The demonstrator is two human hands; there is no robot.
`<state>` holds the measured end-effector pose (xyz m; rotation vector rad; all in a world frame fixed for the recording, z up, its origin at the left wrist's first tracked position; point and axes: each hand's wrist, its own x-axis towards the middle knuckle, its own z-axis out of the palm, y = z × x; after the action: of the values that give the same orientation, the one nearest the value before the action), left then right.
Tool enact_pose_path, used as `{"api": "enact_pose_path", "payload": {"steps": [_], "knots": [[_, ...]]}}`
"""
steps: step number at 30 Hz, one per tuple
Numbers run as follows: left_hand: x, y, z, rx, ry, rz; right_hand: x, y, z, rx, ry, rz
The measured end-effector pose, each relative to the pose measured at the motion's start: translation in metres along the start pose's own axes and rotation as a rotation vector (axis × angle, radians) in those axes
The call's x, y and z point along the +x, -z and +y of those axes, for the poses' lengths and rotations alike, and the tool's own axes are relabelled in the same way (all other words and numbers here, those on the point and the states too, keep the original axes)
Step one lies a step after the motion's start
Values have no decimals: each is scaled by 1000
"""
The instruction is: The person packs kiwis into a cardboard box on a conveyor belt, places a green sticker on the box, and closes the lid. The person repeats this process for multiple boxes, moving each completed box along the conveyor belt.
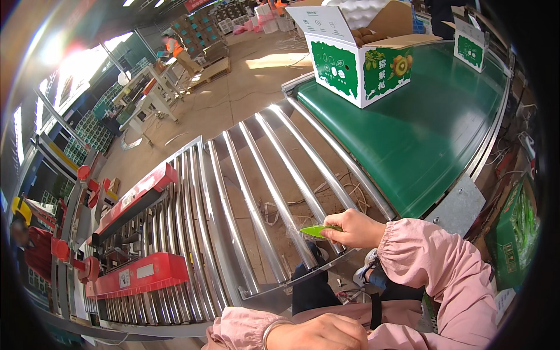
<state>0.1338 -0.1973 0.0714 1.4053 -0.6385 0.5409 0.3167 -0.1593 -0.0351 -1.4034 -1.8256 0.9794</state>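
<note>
In my right hand is a bright green pointed blade, perhaps a small plastic knife, its tip directed left above the chrome rollers of the conveyor. My left hand lies low in front of my body, back upward, by my pink right sleeve; its fingertips are hidden. On the green conveyor belt stands a white and green carton with its flaps up. Brown kiwifruit and a white moulded liner show inside it.
A second carton is farther along the belt. Red guide blocks of a carton-sealing machine flank the rollers at left. A green box with bright green strips stands at my right. People in orange and red are at left.
</note>
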Motion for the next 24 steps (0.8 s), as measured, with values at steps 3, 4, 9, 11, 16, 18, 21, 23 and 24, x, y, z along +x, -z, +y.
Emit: {"api": "enact_pose_path", "payload": {"steps": [3, 4, 9, 11, 16, 18, 21, 23, 24], "knots": [[-2, 0, 0, 10, 20, -16, 1, 0, -2, -11, -22, -29], [-1, 0, 2, 28, 26, -31, 2, -1, -4, -16, -11, -26], [-30, 41, 23, 253, 359, 459, 2, 0, -1, 17, -27, -48], [-13, 104, 49, 490, 287, 845, 0, -1, 4, 15, 38, 8], [46, 258, 183, 839, 376, 1257, -4, -3, 21, -21, 107, 49], [35, 288, 238, 1027, 379, 1393, 2, -11, 15, -43, 127, -5], [13, 320, 228, 1023, 517, 1509, 1, -9, 16, 9, 99, -38], [10, 324, 163, 942, 702, 1434, -5, -2, 21, 15, 47, -41], [14, 322, 127, 911, 791, 1339, -6, -1, 32, 7, 94, 13]]}}
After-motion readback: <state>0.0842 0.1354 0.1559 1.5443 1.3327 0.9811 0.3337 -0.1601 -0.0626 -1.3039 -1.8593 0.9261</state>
